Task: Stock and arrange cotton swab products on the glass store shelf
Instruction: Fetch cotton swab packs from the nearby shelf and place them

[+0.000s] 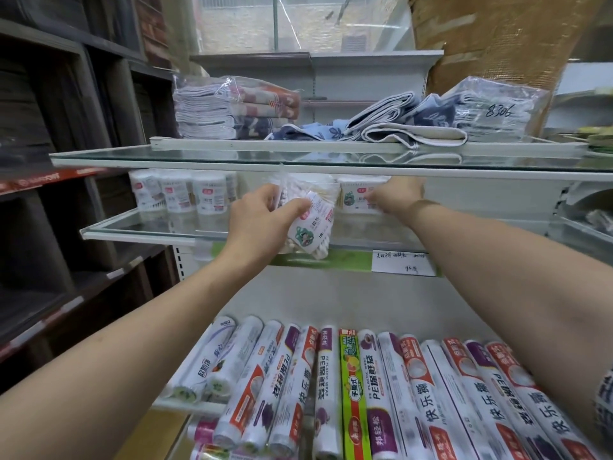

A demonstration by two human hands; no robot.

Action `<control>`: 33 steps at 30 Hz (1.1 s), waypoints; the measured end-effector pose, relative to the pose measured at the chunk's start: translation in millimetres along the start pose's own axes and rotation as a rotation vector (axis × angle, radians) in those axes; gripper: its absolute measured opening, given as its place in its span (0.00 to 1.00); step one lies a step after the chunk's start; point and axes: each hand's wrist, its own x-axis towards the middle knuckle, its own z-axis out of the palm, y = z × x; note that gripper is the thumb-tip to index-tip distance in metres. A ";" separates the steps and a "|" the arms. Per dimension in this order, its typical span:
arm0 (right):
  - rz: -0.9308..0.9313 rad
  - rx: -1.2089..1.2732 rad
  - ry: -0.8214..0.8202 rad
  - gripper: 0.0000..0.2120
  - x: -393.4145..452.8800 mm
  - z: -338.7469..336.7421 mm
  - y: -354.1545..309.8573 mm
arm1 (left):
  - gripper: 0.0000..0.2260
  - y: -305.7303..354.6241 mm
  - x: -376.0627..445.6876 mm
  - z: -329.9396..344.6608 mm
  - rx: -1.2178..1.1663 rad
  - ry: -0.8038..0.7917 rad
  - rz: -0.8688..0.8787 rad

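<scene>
Left hand (262,224) clamps clear cotton swab pack (310,227), held just above front edge of glass shelf (139,229). Right hand (399,195) reaches deeper, touching swab tub (356,197) on shelf; fingers hidden, grip unclear, probably curled. More tubs (180,194) stand left.

Overall brightness: even, moderately bright over the middle shelving.
Light source: daylight enters through the window (298,21) at top centre.
Dim zone: the dark cabinet (66,127) on the left stays underexposed.
Glare: pale reflections lie on the upper glass shelf (199,157) and on the plastic-wrapped towels (497,107).
Shadows: soft, faint, no hard edges.
Distortion: wide-angle bending curves shelf lines near the frame edges.
Blur: the wrap rolls (497,410) at lower right are smeared; small label print is unreadable.
</scene>
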 end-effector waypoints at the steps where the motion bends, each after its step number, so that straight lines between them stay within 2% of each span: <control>1: -0.001 -0.001 -0.003 0.17 0.6 -0.5 0.4 | 0.31 -0.8 0.9 0.0 -0.004 0.000 0.001; 5: -0.006 -0.037 0.001 0.18 2.5 -5.8 4.7 | 0.30 -0.8 1.3 0.2 -0.024 -0.009 -0.020; 11: 0.012 -0.079 0.008 0.17 6.4 -4.9 3.8 | 0.17 -0.5 2.0 5.6 -0.025 -0.024 -0.022; 14: 0.047 -0.113 0.006 0.16 8.1 -3.4 2.4 | 0.20 -1.3 2.1 5.6 -0.016 -0.030 -0.003; 18: 0.081 -0.168 0.044 0.11 7.7 -0.3 1.0 | 0.17 -1.3 2.8 5.8 -0.032 -0.010 0.021; 21: 0.027 -0.251 -0.018 0.13 3.8 3.4 -7.5 | 0.20 -2.7 3.6 4.9 -0.032 0.012 0.039; 24: -0.033 -0.357 -0.037 0.18 9.3 10.2 -12.0 | 0.18 -3.7 5.5 3.7 -0.040 -0.007 0.033; 27: -0.008 -0.396 -0.022 0.15 6.1 7.1 -13.1 | 0.16 -2.9 5.2 3.3 -0.049 -0.014 0.030; 33: -0.089 -0.415 -0.020 0.15 6.1 0.5 -6.5 | 0.16 -2.8 4.0 0.9 -0.059 -0.025 0.015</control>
